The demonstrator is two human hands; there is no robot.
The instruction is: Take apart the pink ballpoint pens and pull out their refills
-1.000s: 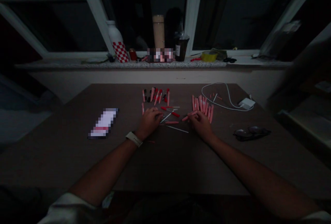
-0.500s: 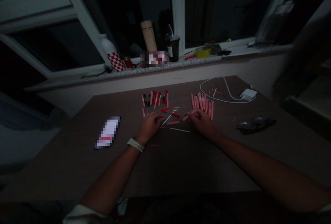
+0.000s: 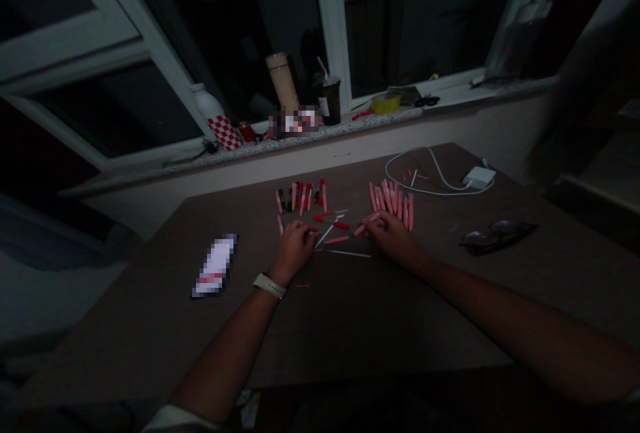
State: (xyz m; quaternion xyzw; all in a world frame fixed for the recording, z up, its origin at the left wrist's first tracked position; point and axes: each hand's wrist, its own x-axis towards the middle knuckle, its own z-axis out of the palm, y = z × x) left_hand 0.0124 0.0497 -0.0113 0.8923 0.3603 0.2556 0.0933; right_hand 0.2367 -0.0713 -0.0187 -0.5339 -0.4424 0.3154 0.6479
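My left hand rests on the dark table with curled fingers, close to a short pink tube; anything in its fingers is hidden. A pale watch band circles that wrist. My right hand pinches a pink pen barrel at its fingertips. Just behind it lies a row of pink pen barrels. Another row of pink and red pen parts lies behind my left hand. Between my hands are red pen pieces and a thin white refill.
A white charger with a looped white cable lies at the table's back right. Dark glasses sit to the right, and a pixelated flat packet to the left. Bottles and a tape roll stand on the stone windowsill.
The whole view has rolled and shifted as my head turned, tilting the table and window. My hands and the pen parts stay nearly where they were on the table.
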